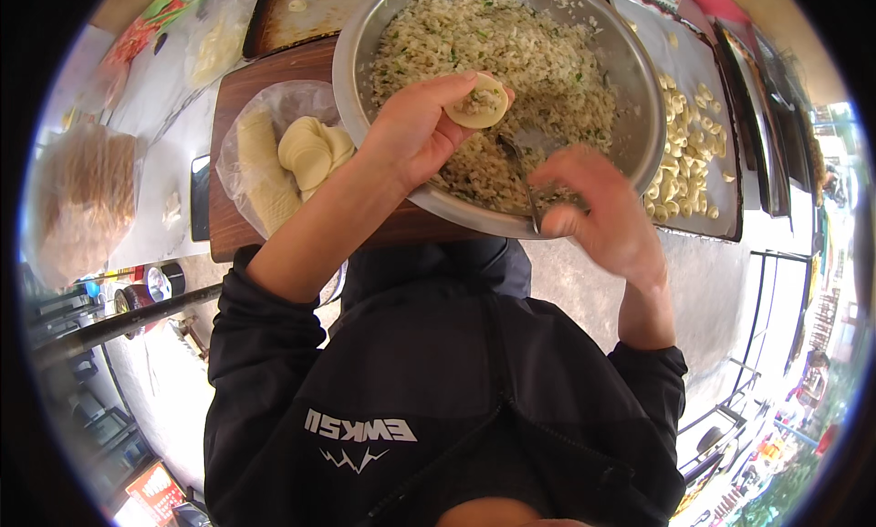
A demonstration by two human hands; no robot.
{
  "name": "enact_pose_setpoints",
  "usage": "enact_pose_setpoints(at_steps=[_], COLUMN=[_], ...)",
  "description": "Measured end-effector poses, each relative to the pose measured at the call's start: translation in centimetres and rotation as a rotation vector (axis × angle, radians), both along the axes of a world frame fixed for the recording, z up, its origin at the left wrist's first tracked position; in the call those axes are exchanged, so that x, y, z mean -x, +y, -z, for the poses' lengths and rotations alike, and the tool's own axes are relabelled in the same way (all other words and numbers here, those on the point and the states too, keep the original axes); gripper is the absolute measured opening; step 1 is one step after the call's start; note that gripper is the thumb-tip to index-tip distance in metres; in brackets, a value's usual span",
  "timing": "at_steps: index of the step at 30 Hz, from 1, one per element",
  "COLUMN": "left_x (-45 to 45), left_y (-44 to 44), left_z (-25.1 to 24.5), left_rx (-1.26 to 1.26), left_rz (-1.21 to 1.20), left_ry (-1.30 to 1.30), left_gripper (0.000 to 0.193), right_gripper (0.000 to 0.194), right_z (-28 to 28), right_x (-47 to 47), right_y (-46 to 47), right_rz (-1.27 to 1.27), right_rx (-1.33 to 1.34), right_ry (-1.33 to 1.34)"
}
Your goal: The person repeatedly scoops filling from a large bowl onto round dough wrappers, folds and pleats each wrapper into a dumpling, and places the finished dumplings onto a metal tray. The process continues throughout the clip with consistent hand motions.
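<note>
My left hand [428,126] holds a round dough wrapper [479,101] with a small mound of rice filling on it, above a large steel bowl [636,82]. Rice mixed with bits of green [479,34] fills much of that bowl. A metal spoon [523,178] rests in it, its handle against the near rim. Beside the handle is my right hand [595,215], blurred, with thumb and fingers apart; it does not visibly grip the spoon. Left of the bowl, stacked round wrappers [311,150] and a roll of them [260,164] lie on a plastic bag [233,178].
Many small shaped dough pieces [684,157] lie on a tray [729,205] at the right, with more trays [759,130] beyond. A dark baking tray [274,20] is at the back left. A phone [200,198] lies near the wooden board [229,219], beside a bagged brown item [102,185].
</note>
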State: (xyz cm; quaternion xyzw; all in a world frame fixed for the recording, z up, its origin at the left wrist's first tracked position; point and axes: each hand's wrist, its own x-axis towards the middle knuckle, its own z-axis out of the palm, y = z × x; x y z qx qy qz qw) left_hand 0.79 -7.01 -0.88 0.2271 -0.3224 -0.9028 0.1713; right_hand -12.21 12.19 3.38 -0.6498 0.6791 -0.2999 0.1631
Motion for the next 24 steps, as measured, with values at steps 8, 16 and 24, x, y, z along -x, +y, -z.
enact_pose_setpoints(at_steps=[8, 16, 24], left_x=[0.1, 0.4, -0.4], left_y=[1.3, 2.6, 3.3], left_z=[0.0, -0.7, -2.2], left_rx=[0.041, 0.179, 0.342], left_rz=[0.124, 0.210, 0.241], left_ry=[0.046, 0.009, 0.041], left_gripper=[0.036, 0.034, 0.037], right_gripper=[0.025, 0.016, 0.010], right_z=[2.3, 2.1, 1.7], right_x=[0.2, 0.4, 0.6], right_y=[-3.8, -3.7, -3.8], right_rz=[0.121, 0.128, 0.284], right_rx=[0.476, 0.388, 0.130], right_ry=[0.253, 0.062, -0.675])
